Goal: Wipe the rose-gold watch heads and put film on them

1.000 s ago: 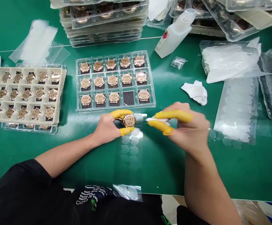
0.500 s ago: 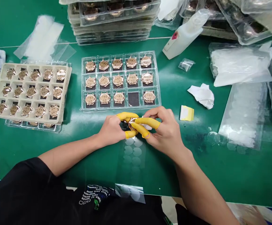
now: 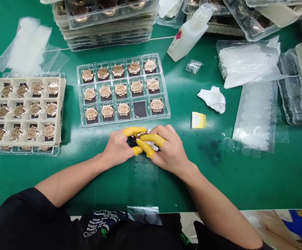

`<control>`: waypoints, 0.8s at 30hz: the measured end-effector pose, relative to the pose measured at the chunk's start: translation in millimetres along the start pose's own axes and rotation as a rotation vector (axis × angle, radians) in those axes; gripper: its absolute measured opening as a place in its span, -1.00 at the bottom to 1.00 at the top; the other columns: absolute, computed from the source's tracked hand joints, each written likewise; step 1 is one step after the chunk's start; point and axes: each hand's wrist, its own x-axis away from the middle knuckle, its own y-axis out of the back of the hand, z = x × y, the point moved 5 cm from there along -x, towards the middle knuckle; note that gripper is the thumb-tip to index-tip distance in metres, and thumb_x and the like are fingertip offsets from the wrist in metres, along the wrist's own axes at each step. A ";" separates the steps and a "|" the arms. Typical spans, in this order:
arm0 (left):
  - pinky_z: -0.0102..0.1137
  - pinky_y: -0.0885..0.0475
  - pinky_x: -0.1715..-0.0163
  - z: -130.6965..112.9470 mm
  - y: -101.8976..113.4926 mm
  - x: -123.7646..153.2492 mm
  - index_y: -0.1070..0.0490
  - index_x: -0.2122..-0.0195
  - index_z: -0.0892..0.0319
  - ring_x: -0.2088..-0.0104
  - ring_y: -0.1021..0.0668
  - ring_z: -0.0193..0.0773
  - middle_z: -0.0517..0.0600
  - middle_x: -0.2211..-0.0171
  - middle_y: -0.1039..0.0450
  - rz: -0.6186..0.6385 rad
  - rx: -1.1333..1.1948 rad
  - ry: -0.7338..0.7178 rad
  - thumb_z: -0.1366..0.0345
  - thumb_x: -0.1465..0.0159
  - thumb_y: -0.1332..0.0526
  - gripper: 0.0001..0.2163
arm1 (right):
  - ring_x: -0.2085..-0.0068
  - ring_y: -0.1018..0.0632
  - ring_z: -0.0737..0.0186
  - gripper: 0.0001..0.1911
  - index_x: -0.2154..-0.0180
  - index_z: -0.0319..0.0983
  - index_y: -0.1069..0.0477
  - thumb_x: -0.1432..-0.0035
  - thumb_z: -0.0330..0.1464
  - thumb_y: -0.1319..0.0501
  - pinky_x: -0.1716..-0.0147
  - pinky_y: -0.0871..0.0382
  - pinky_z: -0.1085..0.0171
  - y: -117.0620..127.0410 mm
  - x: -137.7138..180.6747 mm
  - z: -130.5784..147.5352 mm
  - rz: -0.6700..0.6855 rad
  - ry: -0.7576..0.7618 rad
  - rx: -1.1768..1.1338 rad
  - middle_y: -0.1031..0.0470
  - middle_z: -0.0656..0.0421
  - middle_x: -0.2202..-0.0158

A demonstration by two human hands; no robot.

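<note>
Watch case (image 3: pixel 141 135) pinched in the left grip (image 3: pixel 118 146), right grip (image 3: pixel 168 150) closed over it too — tray (image 3: pixel 79 100) fourteen filled, one slot (image 3: pixel 140 108) empty.

At your twelve o'clock sits a clear tray (image 3: pixel 168 110) of gold watch cases. At nine, a beige tray (image 3: pixel 61 114) holds more. At one, a white bottle (image 3: pixel 186 34) lies tipped. At two, a crumpled tissue (image 3: pixel 212 99) lies near a small yellow pad (image 3: pixel 198 120).
</note>
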 end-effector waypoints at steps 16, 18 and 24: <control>-0.27 -0.67 -0.01 1.2 1.3 2.1 -0.64 -0.05 0.11 0.17 -0.74 -0.20 -0.03 0.13 -0.75 -0.013 -0.033 0.026 0.37 -0.14 -0.46 -0.59 | 0.36 -0.45 0.26 -0.95 0.14 -0.16 -0.51 -0.37 -0.39 -0.27 0.36 -0.17 0.20 -2.0 2.7 -0.5 -0.035 -0.048 -0.006 -0.50 0.18 0.35; -0.27 -0.67 0.00 1.3 0.5 2.1 -0.64 -0.05 0.11 0.17 -0.74 -0.19 -0.02 0.12 -0.75 -0.001 -0.030 0.022 0.36 -0.13 -0.47 -0.58 | 0.36 -0.45 0.26 -0.96 0.15 -0.17 -0.50 -0.38 -0.40 -0.27 0.38 -0.18 0.21 -1.2 2.1 -0.5 -0.058 -0.050 -0.020 -0.49 0.18 0.35; -0.27 -0.67 0.02 1.2 1.1 1.9 -0.65 -0.04 0.10 0.18 -0.74 -0.19 -0.02 0.14 -0.75 -0.023 -0.013 0.048 0.36 -0.12 -0.46 -0.59 | 0.36 -0.48 0.27 -0.94 0.14 -0.17 -0.53 -0.36 -0.41 -0.29 0.40 -0.29 0.22 -0.6 7.8 -3.8 -0.031 -0.139 -0.060 -0.47 0.18 0.35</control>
